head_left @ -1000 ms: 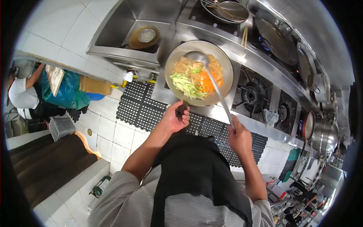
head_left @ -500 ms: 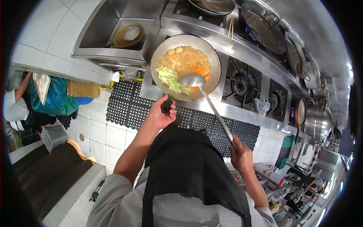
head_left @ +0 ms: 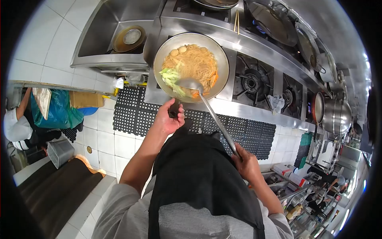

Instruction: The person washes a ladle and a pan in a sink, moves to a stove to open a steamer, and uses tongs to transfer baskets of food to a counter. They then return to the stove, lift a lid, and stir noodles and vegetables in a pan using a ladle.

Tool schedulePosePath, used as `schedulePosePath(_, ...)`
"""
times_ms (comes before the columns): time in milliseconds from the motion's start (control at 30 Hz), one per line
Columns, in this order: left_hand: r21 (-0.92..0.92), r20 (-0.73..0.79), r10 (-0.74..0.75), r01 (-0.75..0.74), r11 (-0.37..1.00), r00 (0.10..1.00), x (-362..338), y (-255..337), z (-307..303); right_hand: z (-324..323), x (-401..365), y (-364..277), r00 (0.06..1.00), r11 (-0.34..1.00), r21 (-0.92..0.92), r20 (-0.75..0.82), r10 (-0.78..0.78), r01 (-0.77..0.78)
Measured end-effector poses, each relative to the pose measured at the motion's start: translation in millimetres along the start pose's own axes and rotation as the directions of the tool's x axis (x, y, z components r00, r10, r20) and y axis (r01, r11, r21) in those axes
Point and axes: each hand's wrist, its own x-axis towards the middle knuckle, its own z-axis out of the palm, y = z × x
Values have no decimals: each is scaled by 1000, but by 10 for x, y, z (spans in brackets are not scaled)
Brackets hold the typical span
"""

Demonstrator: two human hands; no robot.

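A wide steel wok [head_left: 225,59] sits over the stove, holding noodles [head_left: 195,59], shredded cabbage [head_left: 170,76], carrot strips [head_left: 215,79] and two round pale pieces [head_left: 178,50]. The wok's dark handle [head_left: 174,106] points toward me, and my left hand [head_left: 169,118] is curled around it. My right hand [head_left: 245,161] grips the end of a long metal ladle [head_left: 217,119]. The ladle's bowl rests in the near side of the food, between the cabbage and the noodles, and hides what lies under it.
To the right are bare gas burners [head_left: 251,82], with a crumpled cloth [head_left: 276,103] beside them. Chopsticks [head_left: 236,22] and several pans line the back shelf. A sink [head_left: 95,44] with a strainer [head_left: 132,36] stands left. Another person [head_left: 18,123] is at the far left.
The ladle bowl has moved left and toward me through the food, and my right hand has shifted left. The carrots are more spread among the noodles. My left hand stays at the handle.
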Motion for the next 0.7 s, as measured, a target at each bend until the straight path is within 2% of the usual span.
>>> schedulePosePath(33,1,3,-4,4,1000,1000,1,-1,-5,-22,-19,-16,1000,1000,4,5,-25,25)
schedulePosePath(133,5,12,9,-9,1000,1000,-8,-19,-14,-74,74,-3,999,999,34,2,39,-39)
schedulePosePath(367,-15,27,22,-21,1000,999,25,-37,-46,-150,263,-235,959,962,86,-93,268,-260)
schedulePosePath(467,-23,35,20,-19,1000,999,21,-16,-63,-60,47,-208,923,913,131,41,384,-386)
schedulePosePath(567,-17,52,22,-21,1000,998,5,7,-54,78,-125,-182,982,968,168,64,175,-184)
schedulePosePath(600,-14,54,22,-21,1000,998,-3,12,-53,113,-112,-147,988,971,186,67,137,-147)
schedulePosePath(700,-13,55,9,-8,1000,998,-31,48,-73,30,-12,-222,991,990,83,75,110,-117)
